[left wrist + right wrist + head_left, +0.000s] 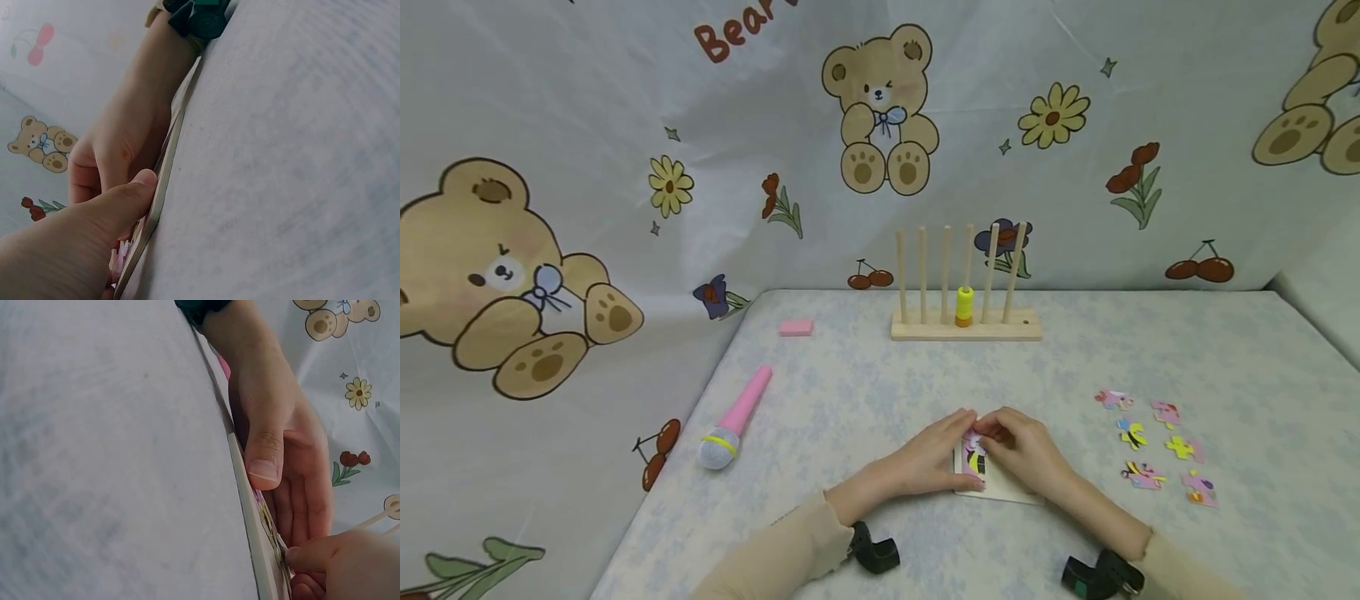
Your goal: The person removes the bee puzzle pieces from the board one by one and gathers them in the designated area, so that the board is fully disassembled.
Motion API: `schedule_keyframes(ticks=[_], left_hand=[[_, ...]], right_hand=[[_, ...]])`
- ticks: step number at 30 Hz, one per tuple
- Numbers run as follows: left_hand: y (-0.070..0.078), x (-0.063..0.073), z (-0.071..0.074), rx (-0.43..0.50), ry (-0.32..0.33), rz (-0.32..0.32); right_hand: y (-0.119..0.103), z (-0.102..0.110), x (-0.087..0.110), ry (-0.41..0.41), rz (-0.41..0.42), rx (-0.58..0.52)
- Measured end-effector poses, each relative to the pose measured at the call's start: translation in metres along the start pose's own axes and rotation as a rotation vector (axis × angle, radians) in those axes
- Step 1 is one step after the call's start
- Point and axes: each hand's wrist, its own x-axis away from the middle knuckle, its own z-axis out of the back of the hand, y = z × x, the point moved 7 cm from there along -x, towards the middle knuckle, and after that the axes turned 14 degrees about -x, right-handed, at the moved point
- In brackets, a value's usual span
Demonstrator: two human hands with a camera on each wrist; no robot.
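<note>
A pale puzzle board (1006, 485) lies flat near the front of the table, with pink, yellow and black puzzle pieces (974, 457) along its left side. My left hand (928, 457) spans and holds that side, its thumb over the near edge and its fingers at the far corner. Bent over the upper part of the board, my right hand (1028, 448) pinches a puzzle piece against the fitted ones; its fingers mostly cover the piece. In the left wrist view, the left thumb (140, 184) lies on the board's rim.
Several loose puzzle pieces (1180, 447) lie right of the board. At the back stands a wooden peg rack (917, 332) with yellow beads (965, 303) on one peg. A pink toy microphone (747, 404) and a pink block (796, 327) are at the left.
</note>
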Motion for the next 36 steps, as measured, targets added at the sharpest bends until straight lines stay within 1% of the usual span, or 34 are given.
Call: schedule_keyframes(ticks=[3,6,10,13,16,19,22,25,29,36], left_hand=[[0.0,-0.001,-0.001,0.019,0.0,0.01],[0.0,-0.004,-0.002,0.027,0.007,0.021],[0.004,-0.007,-0.004,0.053,0.008,0.03],[0.008,-0.008,-0.007,0.053,0.0,0.035],[0.008,-0.008,-0.01,0.032,-0.005,0.041],[0.007,-0.007,-0.011,0.015,-0.006,0.046],[0.005,-0.005,-0.011,0.011,-0.002,0.046],[0.004,-0.003,-0.01,0.009,0.0,0.043],[0.002,-0.001,-0.007,0.013,-0.001,0.046],[-0.001,0.0,-0.002,0.008,0.003,0.055]], right_hand=[[-0.002,0.003,0.0,-0.005,0.017,-0.008],[-0.005,0.01,-0.002,0.001,0.02,0.001],[-0.007,0.028,-0.003,-0.005,-0.022,0.046],[-0.004,0.05,-0.002,-0.002,-0.074,0.097],[0.008,0.08,-0.001,0.038,-0.15,0.134],[0.025,0.109,0.0,0.076,-0.238,0.137],[0.038,0.126,0.0,0.054,-0.291,0.123],[0.044,0.132,0.0,-0.01,-0.304,0.124],[0.049,0.135,-0.001,-0.081,-0.302,0.162],[0.061,0.133,-0.003,-0.146,-0.315,0.229]])
